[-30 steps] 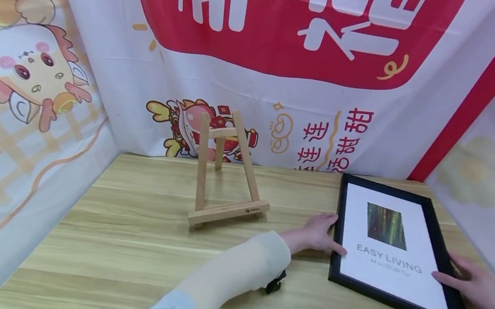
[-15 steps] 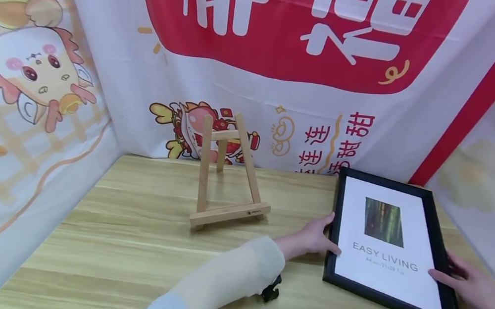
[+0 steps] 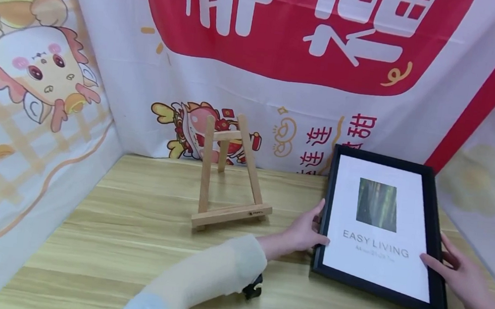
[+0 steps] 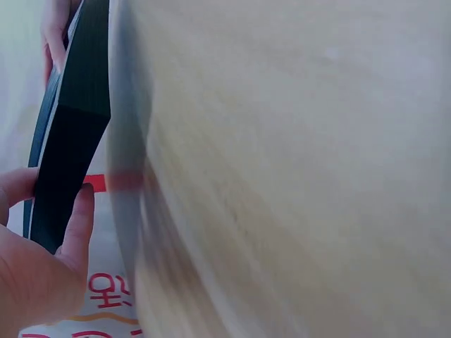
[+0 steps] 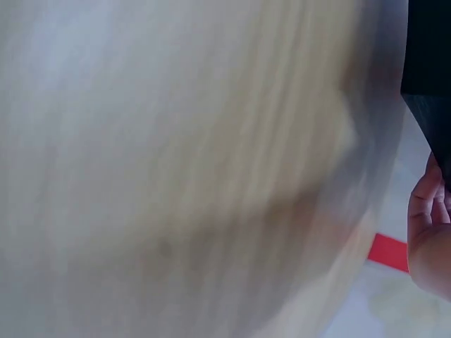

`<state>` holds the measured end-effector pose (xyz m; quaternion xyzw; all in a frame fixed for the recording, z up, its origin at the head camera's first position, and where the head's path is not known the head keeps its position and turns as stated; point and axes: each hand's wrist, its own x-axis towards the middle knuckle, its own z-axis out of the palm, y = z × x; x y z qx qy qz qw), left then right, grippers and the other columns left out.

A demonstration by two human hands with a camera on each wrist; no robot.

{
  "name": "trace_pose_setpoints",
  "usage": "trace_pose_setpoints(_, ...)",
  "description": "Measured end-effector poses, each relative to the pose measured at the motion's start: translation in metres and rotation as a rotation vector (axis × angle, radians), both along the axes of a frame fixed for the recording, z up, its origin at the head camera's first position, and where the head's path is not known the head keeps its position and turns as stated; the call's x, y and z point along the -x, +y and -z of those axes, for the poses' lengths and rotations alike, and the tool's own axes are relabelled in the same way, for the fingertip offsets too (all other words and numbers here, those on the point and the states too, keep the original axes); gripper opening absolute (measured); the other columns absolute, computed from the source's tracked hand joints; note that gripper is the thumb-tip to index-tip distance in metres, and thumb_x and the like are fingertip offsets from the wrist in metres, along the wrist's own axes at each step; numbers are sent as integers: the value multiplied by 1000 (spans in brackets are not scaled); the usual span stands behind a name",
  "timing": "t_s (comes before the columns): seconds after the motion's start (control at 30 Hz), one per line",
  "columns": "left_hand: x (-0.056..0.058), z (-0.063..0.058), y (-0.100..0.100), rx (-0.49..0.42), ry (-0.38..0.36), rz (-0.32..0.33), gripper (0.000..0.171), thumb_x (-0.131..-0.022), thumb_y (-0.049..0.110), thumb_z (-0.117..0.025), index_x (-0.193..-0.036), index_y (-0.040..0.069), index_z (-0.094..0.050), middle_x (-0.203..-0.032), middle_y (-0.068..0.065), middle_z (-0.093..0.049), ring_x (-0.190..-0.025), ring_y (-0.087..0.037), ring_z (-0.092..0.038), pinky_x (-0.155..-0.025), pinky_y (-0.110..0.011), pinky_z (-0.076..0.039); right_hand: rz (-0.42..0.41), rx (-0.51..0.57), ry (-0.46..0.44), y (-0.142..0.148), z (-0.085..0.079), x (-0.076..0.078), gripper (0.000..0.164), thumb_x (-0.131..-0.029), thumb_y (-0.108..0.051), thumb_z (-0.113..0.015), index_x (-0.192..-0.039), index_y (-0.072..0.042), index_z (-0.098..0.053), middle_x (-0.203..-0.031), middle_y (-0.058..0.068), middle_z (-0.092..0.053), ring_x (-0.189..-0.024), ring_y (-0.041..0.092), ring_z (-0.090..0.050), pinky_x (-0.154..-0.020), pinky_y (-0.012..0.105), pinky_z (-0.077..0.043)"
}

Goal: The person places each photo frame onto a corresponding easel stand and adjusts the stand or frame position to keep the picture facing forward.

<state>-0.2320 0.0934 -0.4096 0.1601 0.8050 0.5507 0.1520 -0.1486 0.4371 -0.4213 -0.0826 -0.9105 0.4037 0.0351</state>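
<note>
A black picture frame (image 3: 378, 286) with a white insert reading "EASY LIVING" is held between both hands at the right of the head view, its far edge raised in front of the cloth. My left hand (image 3: 304, 232) grips the left side, thumb on the front. On the opposite side my right hand (image 3: 462, 269) holds the border, thumb over the front and fingers behind. In the left wrist view, the left hand (image 4: 42, 274) pinches the frame's dark edge (image 4: 70, 141). The right wrist view shows curled fingers of the right hand (image 5: 431, 232) under the frame's corner (image 5: 426, 63).
A small wooden easel (image 3: 228, 212) stands left of the frame on the wood-grain table (image 3: 109, 245). Printed cloths hang behind, such as the red and white backdrop (image 3: 284, 53), and at both sides. A black strap piece (image 3: 253, 288) shows under the left sleeve.
Both hands have lifted the picture frame and brought it somewhat left, its far edge rising higher against the backdrop. The easel has stayed in place; the head view has shifted slightly.
</note>
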Motion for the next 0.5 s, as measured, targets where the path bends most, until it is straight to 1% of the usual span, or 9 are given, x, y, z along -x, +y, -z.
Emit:
trace_pose_setpoints(0.07,-3,-4,-7,-5,21,1,106,-77,1,-80,-153,43,-18,-129,-5,-53,-72,-10,-57,-56,-26,-54,-10,18,39,-5,-3,0,86,-96,-35,-62,-153,-25,2,-137,46,-30,-103,18,-58,-62,10,-47)
trace_pose_setpoints(0.1,-4,-7,-10,-11,32,1,106,-78,1,-79,-153,44,-17,-129,-5,-53,-73,-9,-57,-56,-26,-54,-9,18,57,-8,-5,0,85,-96,-33,-62,-153,-26,0,-136,46,-31,-99,8,-57,-62,9,-47)
trace_pose_setpoints(0.13,-5,-9,-13,-16,44,4,106,-78,2,-79,-152,45,-16,-129,-4,-53,-72,-9,-57,-56,-26,-54,-10,21,71,-11,-7,0,84,-96,-33,-63,-153,-28,-1,-136,46,-31,-101,8,-58,-63,8,-46)
trace_pose_setpoints(0.2,-9,-16,-20,-38,68,17,106,-80,1,-77,-153,45,-15,-127,-3,-53,-73,-9,-58,-58,-25,-54,-17,30,107,-16,-10,0,83,-96,-30,-63,-154,-28,-5,-136,46,-32,-97,-7,-52,-64,7,-46)
trace_pose_setpoints(0.27,-12,-22,-27,-53,89,24,106,-81,-1,-76,-153,44,-14,-124,-3,-53,-74,-9,-58,-59,-25,-55,-21,26,137,-22,-15,1,82,-95,-29,-64,-154,-27,-7,-135,46,-34,-97,-7,-51,-65,6,-46)
trace_pose_setpoints(0.33,-14,-27,-34,-61,111,25,106,-81,-2,-76,-153,44,-13,-127,-3,-53,-76,-8,-58,-60,-24,-55,-28,26,166,-28,-20,2,81,-96,-27,-64,-155,-26,-8,-135,45,-34,-96,-9,-51,-66,5,-46)
trace_pose_setpoints(0.37,-15,-30,-37,-70,119,25,106,-81,-3,-75,-153,44,-12,-130,-3,-52,-77,-8,-58,-61,-24,-55,-29,27,175,-31,-23,3,81,-96,-27,-64,-155,-26,-8,-136,45,-34,-94,-13,-47,-67,5,-46)
trace_pose_setpoints(0.4,-16,-33,-41,-75,133,23,106,-81,-3,-75,-153,43,-12,-136,-2,-49,-78,-8,-58,-61,-24,-55,-31,29,179,-34,-26,3,81,-96,-28,-63,-155,-27,-8,-137,44,-34,-95,-10,-49,-67,5,-46)
trace_pose_setpoints(0.5,-19,-39,-52,-91,181,20,106,-82,-5,-73,-154,41,-11,-150,3,-37,-81,-8,-58,-62,-24,-55,-41,57,210,-45,-35,6,80,-96,-25,-63,-154,-31,-9,-139,43,-32,-97,-7,-50,-69,5,-46)
